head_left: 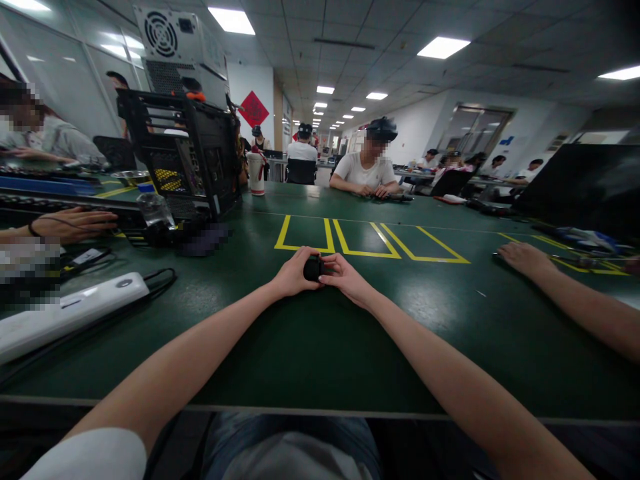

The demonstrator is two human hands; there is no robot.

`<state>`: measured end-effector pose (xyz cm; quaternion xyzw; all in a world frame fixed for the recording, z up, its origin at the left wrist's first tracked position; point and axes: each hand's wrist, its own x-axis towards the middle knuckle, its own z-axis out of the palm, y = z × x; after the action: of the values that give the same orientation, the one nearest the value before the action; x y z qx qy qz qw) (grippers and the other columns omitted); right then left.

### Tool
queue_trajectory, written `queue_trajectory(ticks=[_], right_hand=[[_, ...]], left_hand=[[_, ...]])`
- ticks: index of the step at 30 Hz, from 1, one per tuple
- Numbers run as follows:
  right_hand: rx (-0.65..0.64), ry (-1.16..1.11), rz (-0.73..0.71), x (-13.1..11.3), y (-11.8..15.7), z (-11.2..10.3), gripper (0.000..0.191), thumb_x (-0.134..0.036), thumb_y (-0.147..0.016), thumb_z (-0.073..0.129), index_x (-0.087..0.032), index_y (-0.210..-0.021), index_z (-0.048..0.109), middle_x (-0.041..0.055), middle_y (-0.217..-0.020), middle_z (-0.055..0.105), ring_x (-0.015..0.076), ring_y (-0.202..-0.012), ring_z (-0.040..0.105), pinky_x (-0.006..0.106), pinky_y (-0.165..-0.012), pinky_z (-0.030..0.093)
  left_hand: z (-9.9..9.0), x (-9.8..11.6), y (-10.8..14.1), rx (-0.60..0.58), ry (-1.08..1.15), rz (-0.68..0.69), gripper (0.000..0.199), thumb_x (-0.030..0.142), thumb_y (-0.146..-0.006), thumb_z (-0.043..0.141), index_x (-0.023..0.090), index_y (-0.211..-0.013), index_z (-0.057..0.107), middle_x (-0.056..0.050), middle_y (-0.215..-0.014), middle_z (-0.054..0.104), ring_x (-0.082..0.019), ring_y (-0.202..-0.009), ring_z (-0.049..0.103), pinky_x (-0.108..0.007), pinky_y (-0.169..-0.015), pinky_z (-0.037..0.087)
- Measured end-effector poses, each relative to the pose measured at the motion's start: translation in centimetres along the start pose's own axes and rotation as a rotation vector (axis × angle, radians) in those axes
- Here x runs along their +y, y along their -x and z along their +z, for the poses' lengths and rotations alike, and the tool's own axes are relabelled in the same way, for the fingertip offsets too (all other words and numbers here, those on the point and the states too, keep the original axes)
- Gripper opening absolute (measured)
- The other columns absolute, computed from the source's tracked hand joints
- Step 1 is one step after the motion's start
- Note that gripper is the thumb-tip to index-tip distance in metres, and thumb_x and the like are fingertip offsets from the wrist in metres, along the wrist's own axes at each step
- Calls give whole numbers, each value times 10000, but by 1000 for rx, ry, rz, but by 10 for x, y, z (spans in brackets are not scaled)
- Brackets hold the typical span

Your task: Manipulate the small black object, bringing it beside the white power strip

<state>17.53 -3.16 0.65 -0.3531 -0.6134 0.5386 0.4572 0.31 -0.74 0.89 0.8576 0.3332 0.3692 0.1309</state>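
Note:
A small black rounded object (313,269) is held between both hands, just in front of the yellow tape outlines (367,254) on the green table (320,347). My left hand (295,273) wraps round its left side, fingers over the top and thumb below. From the right, my right hand (344,277) touches it with fingertips and thumb pinched together. What the object is cannot be made out, and its far side is hidden.
An open black computer case (200,157) stands at the back left, near a paper cup (257,175). A white power strip (75,307) lies at the left. Other people's hands rest at the far left (70,225) and right (527,259). A person (367,170) sits opposite.

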Motion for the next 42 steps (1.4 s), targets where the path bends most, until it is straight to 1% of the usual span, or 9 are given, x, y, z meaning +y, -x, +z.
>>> queue_trajectory(ticks=[5, 8, 13, 16, 20, 25, 32, 38, 42], right_hand=[[41, 36, -22, 0, 2, 1, 272, -278, -664, 641, -245, -900, 510, 8, -966, 531, 160, -947, 520, 378, -857, 416], [54, 41, -18, 1, 1, 1, 267, -306, -675, 630, -245, -907, 513, 12, -967, 534, 165, -928, 527, 378, -830, 429], [56, 17, 33, 3, -3, 0, 344, -286, -662, 645, -225, -972, 511, 34, -1001, 542, 171, -940, 525, 385, -854, 413], [35, 22, 7, 3, -3, -1, 324, -250, -650, 655, -212, -944, 524, 32, -1020, 530, 169, -976, 506, 375, -887, 392], [-1, 27, -16, 0, 0, -1, 355, -234, -624, 677, -240, -932, 503, 11, -972, 533, 165, -954, 511, 375, -860, 407], [39, 54, -37, -1, 2, 1, 285, -289, -665, 641, -240, -914, 511, 12, -967, 535, 169, -978, 497, 385, -869, 397], [34, 25, 32, 1, -2, 0, 344, -241, -658, 644, -215, -977, 519, 43, -1040, 526, 186, -1014, 490, 404, -901, 381], [-23, 10, -7, 1, -1, -2, 373, -188, -617, 672, -241, -944, 501, 17, -1031, 524, 173, -978, 512, 391, -881, 402], [34, 51, -45, 2, 0, 0, 281, -256, -656, 646, -239, -897, 503, 11, -994, 536, 170, -986, 499, 391, -876, 397]], left_hand=[[0, 0, -1, -2, -3, 0, 596, 335, -572, 693, 228, -1076, 392, -36, -1058, 466, -213, -968, 486, -363, -817, 423], [1, -1, -1, -5, -1, -1, 600, 338, -575, 690, 225, -1082, 390, -37, -1062, 465, -211, -963, 485, -361, -816, 423], [1, -1, 0, 6, 0, 8, 591, 321, -577, 688, 223, -1075, 386, -31, -1051, 468, -206, -965, 482, -353, -825, 417], [1, -1, 0, 14, 5, 12, 590, 317, -573, 692, 222, -1070, 389, -30, -1049, 469, -202, -961, 482, -345, -824, 417], [1, -1, 0, 14, 13, 6, 594, 318, -573, 692, 225, -1075, 389, -30, -1051, 468, -201, -953, 483, -343, -813, 419], [1, -1, 0, 4, 12, -5, 596, 336, -573, 691, 224, -1076, 391, -34, -1053, 465, -204, -941, 486, -353, -801, 423], [0, 0, 0, 1, 11, 9, 584, 327, -583, 686, 224, -1076, 391, -34, -1048, 468, -202, -951, 484, -345, -805, 425], [0, -2, 0, 6, 13, 2, 596, 324, -573, 693, 225, -1079, 394, -37, -1061, 465, -207, -961, 484, -349, -805, 426], [1, -2, 0, 11, 9, 10, 598, 318, -573, 695, 227, -1079, 390, -33, -1056, 468, -205, -966, 486, -353, -821, 421]])
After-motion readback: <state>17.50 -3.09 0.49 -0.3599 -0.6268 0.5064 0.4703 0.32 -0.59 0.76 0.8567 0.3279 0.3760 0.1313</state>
